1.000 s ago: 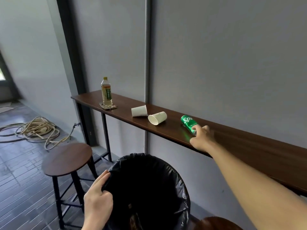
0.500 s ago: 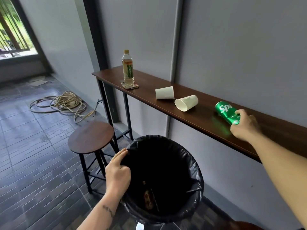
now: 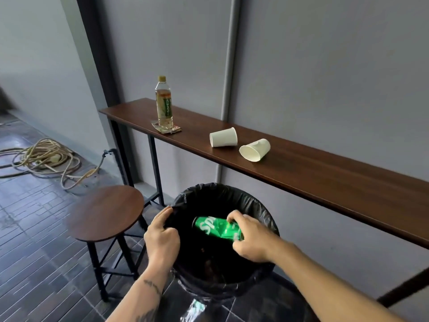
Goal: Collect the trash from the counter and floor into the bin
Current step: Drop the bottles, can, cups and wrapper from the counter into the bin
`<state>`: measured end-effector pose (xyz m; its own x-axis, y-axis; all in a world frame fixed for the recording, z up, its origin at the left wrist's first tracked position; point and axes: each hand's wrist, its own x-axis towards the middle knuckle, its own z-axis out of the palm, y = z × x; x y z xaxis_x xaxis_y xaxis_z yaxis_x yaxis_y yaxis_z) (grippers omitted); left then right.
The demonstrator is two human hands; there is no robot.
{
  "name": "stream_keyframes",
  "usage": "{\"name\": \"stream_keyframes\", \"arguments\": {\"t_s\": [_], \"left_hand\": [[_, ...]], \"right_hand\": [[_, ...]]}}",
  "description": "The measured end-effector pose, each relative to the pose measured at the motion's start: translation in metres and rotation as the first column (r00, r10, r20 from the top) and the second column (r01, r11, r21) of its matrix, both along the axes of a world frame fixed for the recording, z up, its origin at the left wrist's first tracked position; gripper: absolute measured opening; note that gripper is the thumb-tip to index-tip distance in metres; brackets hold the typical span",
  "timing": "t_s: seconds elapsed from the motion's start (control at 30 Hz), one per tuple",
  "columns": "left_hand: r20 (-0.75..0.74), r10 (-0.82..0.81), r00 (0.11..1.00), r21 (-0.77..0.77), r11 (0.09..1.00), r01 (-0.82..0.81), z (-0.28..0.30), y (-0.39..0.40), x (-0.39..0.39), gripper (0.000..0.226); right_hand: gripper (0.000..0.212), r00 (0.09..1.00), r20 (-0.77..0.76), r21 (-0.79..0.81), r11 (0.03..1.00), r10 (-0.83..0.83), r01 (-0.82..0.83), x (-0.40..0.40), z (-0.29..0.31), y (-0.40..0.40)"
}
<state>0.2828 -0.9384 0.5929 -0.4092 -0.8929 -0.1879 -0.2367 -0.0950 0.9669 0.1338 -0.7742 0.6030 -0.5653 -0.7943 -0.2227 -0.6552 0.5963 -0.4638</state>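
A bin lined with a black bag [image 3: 260, 203] stands on the floor below the counter. My left hand [image 3: 162, 238] grips the bag's left rim. My right hand [image 3: 250, 238] holds a dented green soda can [image 3: 213, 227] on its side over the bin's mouth. On the brown counter [image 3: 325, 173] lie two white paper cups on their sides, the left one [image 3: 223, 137] and the right one [image 3: 255, 149]. Farther left a plastic bottle [image 3: 164, 103] of yellow drink stands upright on a crumpled wrapper [image 3: 173, 130].
A round wooden stool [image 3: 104, 212] stands just left of the bin. A coil of pale rope or cable [image 3: 44, 156] lies on the dark tiled floor at the left. The grey wall runs right behind the narrow counter.
My right hand has lifted the green can off the counter and brought it down and left over the bin. My left hand has stayed on the bag's rim.
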Motion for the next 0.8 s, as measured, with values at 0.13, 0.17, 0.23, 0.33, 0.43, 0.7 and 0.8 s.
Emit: {"name": "stream_keyframes", "arguments": {"t_s": [0.13,0.17,0.23,0.33,0.43,0.7,0.8], "left_hand": [[-0.006,-0.056,0.998,-0.033,0.998,0.055,0.001,-0.023,-0.001,0.075],[-0.015,-0.067,0.998,-0.039,0.997,0.066,0.001,-0.029,-0.001,0.075],[-0.026,-0.096,0.995,-0.038,0.995,0.095,0.002,-0.04,0.0,0.073],[-0.032,-0.128,0.991,-0.04,0.991,0.127,0.004,-0.048,0.001,0.07],[-0.034,-0.122,0.992,-0.029,0.992,0.121,0.007,-0.05,0.0,0.068],[-0.056,-0.05,0.997,0.036,0.998,0.052,0.01,-0.045,-0.014,0.069],[-0.047,-0.022,0.999,0.031,0.999,0.024,0.011,-0.039,-0.022,0.07]], "right_hand": [[0.059,0.999,0.049,0.134,0.991,-0.01,0.003,0.02,-0.016,-0.037],[0.062,0.997,0.068,0.126,0.992,-0.029,0.021,0.02,-0.015,-0.042],[0.058,0.995,0.077,0.044,0.997,-0.067,0.064,0.014,-0.008,-0.049],[0.044,0.987,-0.019,-0.16,0.975,-0.159,0.154,-0.007,0.017,-0.053],[0.04,0.947,-0.118,-0.307,0.918,-0.3,0.252,-0.045,0.044,-0.052],[0.064,0.857,-0.31,-0.068,0.909,-0.411,0.411,-0.132,0.078,-0.057],[0.07,0.843,-0.438,0.013,0.935,-0.313,0.354,-0.156,0.076,-0.062]]}}
